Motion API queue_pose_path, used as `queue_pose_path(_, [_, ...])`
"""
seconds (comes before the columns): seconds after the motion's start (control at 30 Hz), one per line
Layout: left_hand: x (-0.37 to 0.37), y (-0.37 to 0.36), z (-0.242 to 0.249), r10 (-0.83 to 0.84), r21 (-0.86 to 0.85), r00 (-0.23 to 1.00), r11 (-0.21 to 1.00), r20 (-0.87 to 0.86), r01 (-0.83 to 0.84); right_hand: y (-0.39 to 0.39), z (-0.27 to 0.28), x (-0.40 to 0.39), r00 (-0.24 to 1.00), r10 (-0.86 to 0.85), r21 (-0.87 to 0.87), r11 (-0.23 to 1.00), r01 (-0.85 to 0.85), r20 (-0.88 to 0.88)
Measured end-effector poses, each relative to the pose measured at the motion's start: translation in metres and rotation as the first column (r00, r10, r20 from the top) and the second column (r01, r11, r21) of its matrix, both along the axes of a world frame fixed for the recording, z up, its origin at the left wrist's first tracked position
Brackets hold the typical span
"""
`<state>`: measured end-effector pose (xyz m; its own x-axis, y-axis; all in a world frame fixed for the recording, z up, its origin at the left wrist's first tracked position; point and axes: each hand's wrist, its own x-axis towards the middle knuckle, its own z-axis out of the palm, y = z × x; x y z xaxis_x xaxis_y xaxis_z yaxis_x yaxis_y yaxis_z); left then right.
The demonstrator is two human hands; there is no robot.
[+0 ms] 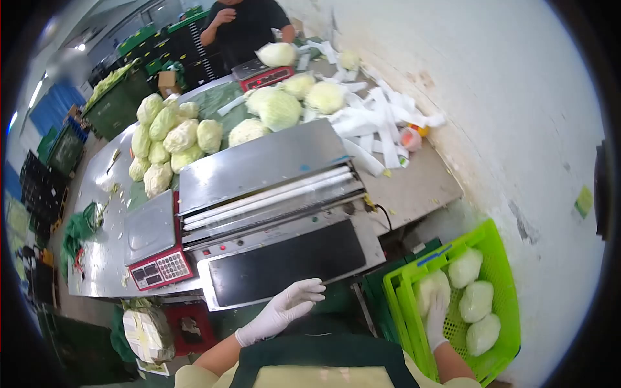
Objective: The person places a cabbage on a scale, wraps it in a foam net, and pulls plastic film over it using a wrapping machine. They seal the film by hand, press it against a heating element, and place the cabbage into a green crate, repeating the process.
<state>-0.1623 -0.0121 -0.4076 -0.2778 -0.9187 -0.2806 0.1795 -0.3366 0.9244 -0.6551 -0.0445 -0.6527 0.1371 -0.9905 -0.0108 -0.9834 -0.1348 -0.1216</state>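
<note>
Inside the green crate, the right hand rests on a cabbage, grip impossible to tell; left of the crate, the left hand is empty, fingers loose. Placing seems in hand; next likely calls for gentle release.

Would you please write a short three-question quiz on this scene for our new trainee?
1. Which of the wearer's hands is touching a cabbage in the green crate?

2. True or false: the wearer's left hand is holding a cabbage.

3. How many cabbages show in the green crate, counting the one being touched?
A) two
B) four
C) seven

Key:
1. The right hand.
2. False: the left hand holds nothing.
3. B.
</note>
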Motion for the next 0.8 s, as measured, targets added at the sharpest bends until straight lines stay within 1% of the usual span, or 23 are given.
queue_pose_path(0.07, [0.024,0.004,0.007,0.009,0.003,1.0,1.0,-0.023,-0.009,-0.001,0.083,0.01,0.955,0.092,0.093,0.988,-0.123,0.281])
queue_pose_path(0.1, [0.036,0.005,0.009,0.016,0.011,0.999,1.0,-0.046,-0.016,-0.02,0.108,0.002,0.95,0.011,0.255,0.962,-0.095,0.312])
queue_pose_path(0.13, [0.047,0.005,0.012,0.021,0.022,0.997,1.0,-0.068,-0.019,-0.045,0.129,-0.004,0.941,-0.08,0.412,0.909,-0.067,0.328])
queue_pose_path(0.17, [0.058,0.004,0.017,0.034,0.033,0.997,0.999,-0.073,-0.032,-0.075,0.159,0.022,0.956,-0.176,0.296,0.95,0.102,0.236])
queue_pose_path(0.2, [0.069,0.001,0.022,0.045,0.043,0.996,0.998,-0.076,-0.041,-0.112,0.189,0.053,0.924,-0.267,0.239,0.95,0.203,0.274])
queue_pose_path(0.23, [0.08,-0.003,0.028,0.052,0.054,0.996,0.997,-0.075,-0.048,-0.15,0.212,0.078,0.913,-0.105,0.094,0.993,0.074,0.393])
queue_pose_path(0.27, [0.089,-0.008,0.032,0.084,0.04,0.993,0.996,-0.08,-0.081,-0.187,0.236,0.105,0.872,0.067,-0.064,0.997,-0.041,0.484])
queue_pose_path(0.33, [0.109,-0.021,0.035,0.081,-0.035,0.995,0.996,-0.051,-0.083,-0.255,0.283,0.183,0.881,0.209,-0.16,0.975,-0.154,0.424])
queue_pose_path(0.37, [0.116,-0.028,0.037,0.086,-0.072,0.996,0.994,-0.036,-0.088,-0.293,0.291,0.217,0.84,0.292,-0.191,0.955,-0.227,0.458])
queue_pose_path(0.4, [0.121,-0.035,0.044,0.112,-0.096,0.994,0.989,-0.01,-0.112,-0.334,0.294,0.252,0.704,0.413,-0.217,0.909,-0.355,0.577])
queue_pose_path(0.43, [0.124,-0.042,0.054,0.163,-0.095,0.987,0.982,-0.006,-0.163,-0.389,0.283,0.276,0.745,0.48,-0.206,0.876,-0.436,0.463])
queue_pose_path(0.47, [0.126,-0.046,0.06,0.213,-0.082,0.977,0.974,0.004,-0.212,-0.433,0.275,0.312,0.601,0.391,-0.073,0.872,-0.483,0.697])
queue_pose_path(0.53, [0.129,-0.054,0.072,0.307,-0.041,0.951,0.951,0.036,-0.305,-0.5,0.274,0.384,0.558,0.138,0.146,0.889,-0.433,0.818])
queue_pose_path(0.6, [0.134,-0.064,0.081,0.373,0.023,0.923,0.926,0.097,-0.377,-0.572,0.256,0.439,0.399,-0.067,0.277,0.823,-0.497,0.915])
queue_pose_path(0.67, [0.134,-0.076,0.088,0.457,0.085,0.877,0.877,0.149,-0.472,-0.694,0.179,0.491,0.434,0.185,0.072,0.857,-0.511,0.882])
queue_pose_path(0.73, [0.134,-0.084,0.088,0.494,0.074,0.844,0.852,0.21,-0.518,-0.733,0.174,0.535,0.676,0.203,-0.025,0.965,-0.262,0.708])
queue_pose_path(0.77, [0.135,-0.088,0.086,0.514,0.064,0.825,0.839,0.237,-0.541,-0.744,0.173,0.553,0.778,0.178,-0.108,0.984,-0.142,0.602])
queue_pose_path(0.8, [0.135,-0.09,0.084,0.536,0.092,0.814,0.82,0.224,-0.565,-0.748,0.176,0.566,0.72,0.178,-0.045,0.979,-0.2,0.671])
